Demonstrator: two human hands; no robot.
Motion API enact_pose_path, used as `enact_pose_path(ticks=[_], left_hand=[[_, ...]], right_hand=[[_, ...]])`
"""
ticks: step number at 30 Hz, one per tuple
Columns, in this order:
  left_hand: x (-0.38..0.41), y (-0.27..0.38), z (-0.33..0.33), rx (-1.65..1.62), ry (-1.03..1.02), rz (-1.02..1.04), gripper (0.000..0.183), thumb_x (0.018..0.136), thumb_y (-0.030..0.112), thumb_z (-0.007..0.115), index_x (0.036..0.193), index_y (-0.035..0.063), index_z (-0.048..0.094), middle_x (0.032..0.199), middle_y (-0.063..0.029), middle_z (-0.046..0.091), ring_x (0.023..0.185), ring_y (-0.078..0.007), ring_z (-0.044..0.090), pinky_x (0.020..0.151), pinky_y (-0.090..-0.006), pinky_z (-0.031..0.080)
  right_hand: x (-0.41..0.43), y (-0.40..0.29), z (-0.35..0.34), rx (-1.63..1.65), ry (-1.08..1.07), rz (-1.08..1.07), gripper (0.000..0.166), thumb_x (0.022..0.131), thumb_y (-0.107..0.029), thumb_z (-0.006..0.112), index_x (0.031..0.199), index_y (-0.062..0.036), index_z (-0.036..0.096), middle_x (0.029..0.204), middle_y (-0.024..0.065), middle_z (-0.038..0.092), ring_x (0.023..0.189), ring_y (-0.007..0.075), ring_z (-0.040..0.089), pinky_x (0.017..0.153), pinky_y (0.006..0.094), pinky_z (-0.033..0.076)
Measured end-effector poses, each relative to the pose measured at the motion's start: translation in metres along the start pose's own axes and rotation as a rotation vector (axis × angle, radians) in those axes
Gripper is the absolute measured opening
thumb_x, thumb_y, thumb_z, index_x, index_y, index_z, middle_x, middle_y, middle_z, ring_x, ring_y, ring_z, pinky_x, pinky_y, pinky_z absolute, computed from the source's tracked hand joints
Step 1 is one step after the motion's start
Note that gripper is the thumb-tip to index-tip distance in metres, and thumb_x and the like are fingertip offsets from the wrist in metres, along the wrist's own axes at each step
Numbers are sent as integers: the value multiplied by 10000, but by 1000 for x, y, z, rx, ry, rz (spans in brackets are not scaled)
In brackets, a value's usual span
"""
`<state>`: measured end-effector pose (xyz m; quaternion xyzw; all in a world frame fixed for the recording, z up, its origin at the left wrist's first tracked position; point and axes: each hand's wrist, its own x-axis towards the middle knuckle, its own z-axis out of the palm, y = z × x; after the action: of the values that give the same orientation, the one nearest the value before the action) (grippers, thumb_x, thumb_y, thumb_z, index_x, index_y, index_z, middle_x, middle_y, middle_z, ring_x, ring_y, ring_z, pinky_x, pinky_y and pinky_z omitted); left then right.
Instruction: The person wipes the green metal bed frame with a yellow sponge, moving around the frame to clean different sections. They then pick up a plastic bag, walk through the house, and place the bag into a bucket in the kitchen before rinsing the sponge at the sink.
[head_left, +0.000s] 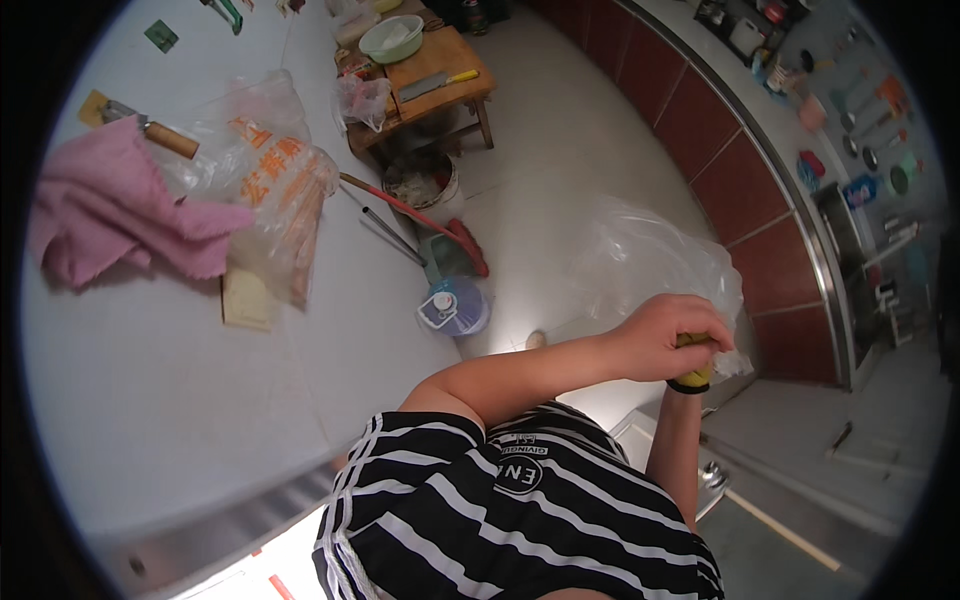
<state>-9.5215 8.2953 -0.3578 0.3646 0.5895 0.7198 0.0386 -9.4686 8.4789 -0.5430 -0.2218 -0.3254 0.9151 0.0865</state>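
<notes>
My bare left hand (679, 339) reaches across my body, its fingers curled over the yellow glove (696, 375) with a black cuff on my right hand (694, 356). Most of the gloved hand is hidden under the left one, so its fingers do not show. A large clear plastic bag (652, 255) spreads just beyond and beside both hands, above the tiled floor. Whether the right hand grips the bag cannot be told.
Left, a pink cloth (127, 202) and printed plastic bag (277, 165) hang on the wall. A blue jug (457, 306), dustpan (446, 259), red broom (469, 247) and bucket (448, 196) stand below. A cleaver (424, 87) lies on a wooden table (450, 56). Red-fronted counter (735, 180) runs right.
</notes>
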Motion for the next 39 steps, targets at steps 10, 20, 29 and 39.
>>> enact_pose_path(ticks=[10,20,29,39], left_hand=[[54,-90,-129,-10,172,-329,118,830,109,611,914,36,650,871,-41,617,814,-157,584,759,-270,458],[42,-231,-250,16,739,-718,184,857,217,624,848,35,648,718,5,577,695,-70,534,652,-235,438],[-6,-279,-331,-144,1547,-879,255,886,293,595,838,49,648,680,4,517,616,-86,490,576,-233,404],[-50,-375,-385,-419,1938,-831,188,835,178,668,957,39,631,766,-36,600,686,-135,577,628,-265,472]], right_hand=[[131,-52,21,-80,181,-266,306,901,-69,527,1194,-7,464,1180,140,563,1054,259,575,927,381,496],[347,-20,79,-156,5,-38,307,877,-56,570,1173,-22,496,1151,119,583,1041,242,580,919,371,498],[514,72,202,-285,-139,271,384,855,-30,597,1213,-79,466,1180,90,557,1050,223,562,887,356,495],[617,159,279,-466,-250,407,439,864,-15,575,1270,-62,418,1223,85,522,1086,221,530,869,371,494]])
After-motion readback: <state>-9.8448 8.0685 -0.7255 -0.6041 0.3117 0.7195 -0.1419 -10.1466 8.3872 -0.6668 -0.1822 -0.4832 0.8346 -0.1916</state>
